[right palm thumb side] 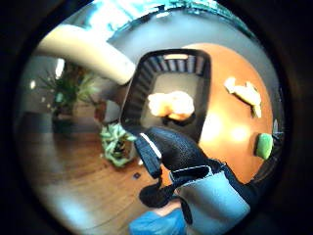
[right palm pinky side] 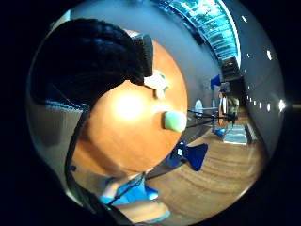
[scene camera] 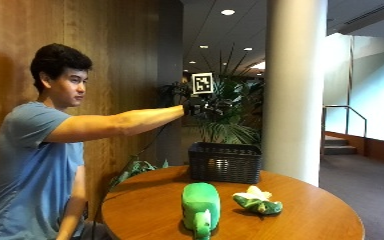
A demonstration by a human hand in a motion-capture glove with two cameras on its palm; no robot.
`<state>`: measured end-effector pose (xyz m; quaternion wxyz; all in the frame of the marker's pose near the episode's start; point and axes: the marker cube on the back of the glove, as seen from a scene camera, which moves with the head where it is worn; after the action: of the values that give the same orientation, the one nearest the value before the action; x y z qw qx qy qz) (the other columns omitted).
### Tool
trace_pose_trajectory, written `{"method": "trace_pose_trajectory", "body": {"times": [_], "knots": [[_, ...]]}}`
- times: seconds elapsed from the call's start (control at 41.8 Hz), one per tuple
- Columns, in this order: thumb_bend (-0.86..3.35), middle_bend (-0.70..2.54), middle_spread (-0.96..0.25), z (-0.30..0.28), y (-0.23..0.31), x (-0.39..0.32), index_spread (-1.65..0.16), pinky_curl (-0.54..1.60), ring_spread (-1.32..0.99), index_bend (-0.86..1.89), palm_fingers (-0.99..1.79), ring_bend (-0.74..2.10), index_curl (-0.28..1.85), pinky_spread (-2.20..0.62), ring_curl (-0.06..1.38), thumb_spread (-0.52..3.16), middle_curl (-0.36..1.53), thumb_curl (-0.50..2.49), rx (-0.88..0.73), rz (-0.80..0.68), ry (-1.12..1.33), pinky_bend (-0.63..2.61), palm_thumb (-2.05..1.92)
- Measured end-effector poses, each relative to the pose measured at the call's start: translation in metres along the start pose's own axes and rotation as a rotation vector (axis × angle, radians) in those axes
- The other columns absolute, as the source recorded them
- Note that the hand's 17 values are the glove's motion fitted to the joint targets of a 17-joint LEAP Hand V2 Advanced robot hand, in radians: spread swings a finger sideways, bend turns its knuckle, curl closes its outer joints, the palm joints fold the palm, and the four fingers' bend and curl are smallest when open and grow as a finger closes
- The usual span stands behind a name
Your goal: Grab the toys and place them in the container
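My gloved right hand is stretched out high above the black slatted basket at the far side of the round wooden table. In the thumb side palm view the basket lies right under the palm, with a yellow-orange soft toy on its floor. My thumb is relaxed and nothing shows in the hand. A big green plush toy lies near the table's front edge. A smaller green and cream plush lies beside it.
A thick white pillar stands just behind the table. Potted plants rise behind the basket, and a wood-panelled wall runs behind the seated person. The other arm hangs down below the table edge.
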<state>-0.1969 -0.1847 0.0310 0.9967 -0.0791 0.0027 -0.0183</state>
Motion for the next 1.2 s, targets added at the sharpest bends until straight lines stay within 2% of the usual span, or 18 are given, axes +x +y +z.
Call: {"method": "trace_pose_trajectory", "body": {"times": [0.143,0.311,0.454,0.526,0.622,0.861,1.195], "knots": [[-0.06,0.11,0.08,-0.005,0.014,0.075,-0.26,0.38,0.07,0.07,-0.33,0.27,0.17,0.06,0.33,1.12,0.36,0.30,0.001,0.018,0.005,1.49,-0.07],[-0.05,0.11,0.07,0.001,0.031,0.159,-0.26,0.37,0.08,0.05,-0.30,0.22,0.15,0.07,0.32,1.11,0.32,0.28,-0.007,0.130,-0.040,1.46,-0.06],[-0.05,0.11,0.07,0.029,0.053,0.239,-0.26,0.36,0.09,0.05,-0.29,0.21,0.14,0.07,0.33,1.11,0.29,0.27,-0.063,0.212,-0.003,1.44,-0.05],[-0.05,0.11,0.07,0.046,0.066,0.270,-0.26,0.36,0.09,0.04,-0.28,0.21,0.13,0.08,0.33,1.10,0.28,0.26,-0.103,0.193,-0.019,1.44,-0.05],[-0.05,0.11,0.06,0.066,0.074,0.306,-0.26,0.35,0.09,0.04,-0.28,0.21,0.12,0.08,0.33,1.09,0.27,0.26,-0.127,0.324,-0.010,1.44,-0.05],[-0.05,0.12,0.06,0.129,0.098,0.358,-0.26,0.35,0.09,0.04,-0.29,0.20,0.10,0.07,0.34,1.06,0.25,0.25,-0.199,0.360,-0.026,1.44,-0.04],[-0.04,0.12,0.06,0.214,0.118,0.374,-0.27,0.35,0.08,0.03,-0.31,0.19,0.09,0.07,0.34,1.01,0.23,0.26,-0.350,0.357,-0.051,1.45,-0.03]]}}
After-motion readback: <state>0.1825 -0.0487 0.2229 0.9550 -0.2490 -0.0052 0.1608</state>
